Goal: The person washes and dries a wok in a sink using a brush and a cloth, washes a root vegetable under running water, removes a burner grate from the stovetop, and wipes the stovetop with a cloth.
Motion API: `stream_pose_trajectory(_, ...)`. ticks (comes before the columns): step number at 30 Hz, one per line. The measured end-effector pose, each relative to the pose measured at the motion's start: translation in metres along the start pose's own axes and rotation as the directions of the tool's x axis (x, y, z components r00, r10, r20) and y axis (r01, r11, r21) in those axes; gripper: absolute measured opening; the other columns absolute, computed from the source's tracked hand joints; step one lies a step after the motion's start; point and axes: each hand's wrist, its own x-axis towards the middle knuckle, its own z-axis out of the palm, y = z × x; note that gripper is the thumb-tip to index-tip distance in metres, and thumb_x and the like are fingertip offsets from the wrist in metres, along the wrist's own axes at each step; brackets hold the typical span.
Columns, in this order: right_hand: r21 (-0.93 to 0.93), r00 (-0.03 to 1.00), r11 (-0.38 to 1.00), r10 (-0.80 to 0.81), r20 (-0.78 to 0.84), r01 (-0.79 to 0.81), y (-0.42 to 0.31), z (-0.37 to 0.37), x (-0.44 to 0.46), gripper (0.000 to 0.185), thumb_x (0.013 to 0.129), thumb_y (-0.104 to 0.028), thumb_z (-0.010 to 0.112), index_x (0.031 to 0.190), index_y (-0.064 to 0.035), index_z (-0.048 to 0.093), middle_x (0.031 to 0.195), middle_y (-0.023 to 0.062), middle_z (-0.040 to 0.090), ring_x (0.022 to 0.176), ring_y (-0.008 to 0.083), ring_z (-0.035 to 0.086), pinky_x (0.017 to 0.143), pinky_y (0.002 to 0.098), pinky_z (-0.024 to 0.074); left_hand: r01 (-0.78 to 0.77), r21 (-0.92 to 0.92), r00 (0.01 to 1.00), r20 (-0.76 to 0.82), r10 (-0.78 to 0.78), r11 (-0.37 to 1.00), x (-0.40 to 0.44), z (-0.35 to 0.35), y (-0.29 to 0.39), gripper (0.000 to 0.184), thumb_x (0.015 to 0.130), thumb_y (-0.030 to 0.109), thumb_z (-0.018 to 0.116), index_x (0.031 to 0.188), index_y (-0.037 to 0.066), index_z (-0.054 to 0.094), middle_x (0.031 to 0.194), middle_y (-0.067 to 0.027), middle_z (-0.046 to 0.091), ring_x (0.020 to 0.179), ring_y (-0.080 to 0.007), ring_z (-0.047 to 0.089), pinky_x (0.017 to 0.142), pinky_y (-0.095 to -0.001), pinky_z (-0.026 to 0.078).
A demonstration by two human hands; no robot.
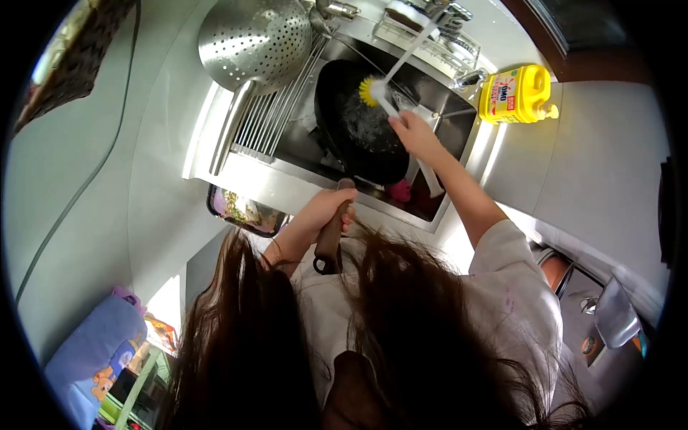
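Observation:
My left hand (pixel 332 211) is wrapped round the brown handle of a black frying pan (pixel 358 136), which is tilted in the steel sink (pixel 287 143). In my right hand (pixel 417 137) is a white dish brush (pixel 380 91) with yellow bristles, held over the pan's wet inside. Water streams from the faucet (pixel 437 16) past the brush head. A white handle-like piece (pixel 430 179) and something pink (pixel 400 190) lie at the sink's near right, partly hidden by the pan and my forearm.
A steel colander (pixel 254 43) sits at the left over a roll-up drying rack (pixel 269 122). On the right counter lies a yellow detergent jug (pixel 516 94). Behind the sink is a wire caddy (pixel 459 54). A dark-rimmed tray of food (pixel 247 211) is by the near counter edge.

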Motion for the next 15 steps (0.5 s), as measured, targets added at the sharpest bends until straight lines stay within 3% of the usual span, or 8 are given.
stream_pose_trajectory(3, 0.259, 0.998, 0.966, -0.02, 0.056, 0.005, -0.032, -0.028, 0.013, 0.032, 0.091, -0.03, 0.059, 0.099, -0.0001, 0.059, 0.065, 0.0114, 0.059, 0.055, 0.0229, 0.061, 0.055, 0.035, 0.0471, -0.024, 0.182, 0.999, -0.042, 0.032, 0.983, -0.016, 0.015, 0.009, 0.018, 0.09, 0.021, 0.058, 0.087, 0.005, 0.05, 0.065, -0.0018, 0.053, 0.052, -0.0097, 0.049, 0.049, -0.024, 0.043)
stream_pose_trajectory(6, 0.396, 0.999, 0.917, -0.048, -0.011, 0.048, -0.049, -0.046, 0.016, 0.029, 0.091, -0.027, 0.059, 0.104, -0.0009, 0.059, 0.062, 0.0048, 0.055, 0.05, 0.0117, 0.055, 0.05, 0.0295, 0.0448, -0.046, 0.321, 0.996, -0.055, 0.067, 0.946, -0.04, 0.027, 0.017, 0.017, 0.09, 0.018, 0.056, 0.086, 0.003, 0.05, 0.066, -0.0026, 0.054, 0.053, -0.0106, 0.05, 0.049, -0.0259, 0.044)
stream_pose_trajectory(10, 0.471, 0.999, 0.882, -0.041, 0.016, 0.029, -0.056, -0.072, -0.004, 0.026, 0.092, -0.025, 0.057, 0.106, -0.0031, 0.059, 0.064, 0.0051, 0.055, 0.048, 0.0117, 0.053, 0.049, 0.0293, 0.0441, -0.05, 0.391, 0.992, -0.088, 0.092, 0.919, -0.06, 0.04, 0.025, 0.015, 0.089, 0.017, 0.055, 0.084, 0.003, 0.05, 0.065, -0.0022, 0.054, 0.054, -0.0105, 0.05, 0.05, -0.0257, 0.043)
stream_pose_trajectory(11, 0.404, 0.997, 0.914, -0.058, 0.056, 0.031, -0.055, -0.08, -0.011, 0.027, 0.092, -0.027, 0.056, 0.107, -0.0051, 0.06, 0.068, 0.0084, 0.059, 0.054, 0.0154, 0.057, 0.056, 0.0316, 0.0464, -0.043, 0.416, 0.991, -0.095, 0.091, 0.908, -0.063, 0.043, 0.027, 0.015, 0.089, 0.017, 0.055, 0.083, 0.004, 0.051, 0.064, -0.0016, 0.053, 0.054, -0.0104, 0.05, 0.05, -0.0257, 0.043)
stream_pose_trajectory(14, 0.147, 0.978, 0.97, -0.181, -0.104, 0.195, -0.06, -0.095, -0.035, 0.029, 0.093, -0.032, 0.056, 0.108, -0.0075, 0.061, 0.073, 0.0111, 0.062, 0.063, 0.0207, 0.061, 0.063, 0.0354, 0.0479, -0.036, 0.442, 0.991, -0.101, 0.09, 0.896, -0.069, 0.047, 0.034, 0.017, 0.089, 0.016, 0.054, 0.08, 0.002, 0.052, 0.063, -0.004, 0.053, 0.055, -0.0146, 0.051, 0.051, -0.0294, 0.044)
stream_pose_trajectory(15, 0.12, 0.972, 0.965, -0.225, -0.068, 0.232, -0.066, -0.103, -0.046, 0.03, 0.092, -0.033, 0.056, 0.108, -0.0086, 0.062, 0.074, 0.0115, 0.063, 0.065, 0.0222, 0.062, 0.064, 0.0361, 0.0481, -0.035, 0.443, 0.991, -0.101, 0.089, 0.896, -0.07, 0.05, 0.036, 0.019, 0.089, 0.016, 0.054, 0.078, 0.0, 0.052, 0.063, -0.0054, 0.054, 0.055, -0.0168, 0.052, 0.051, -0.0313, 0.046)
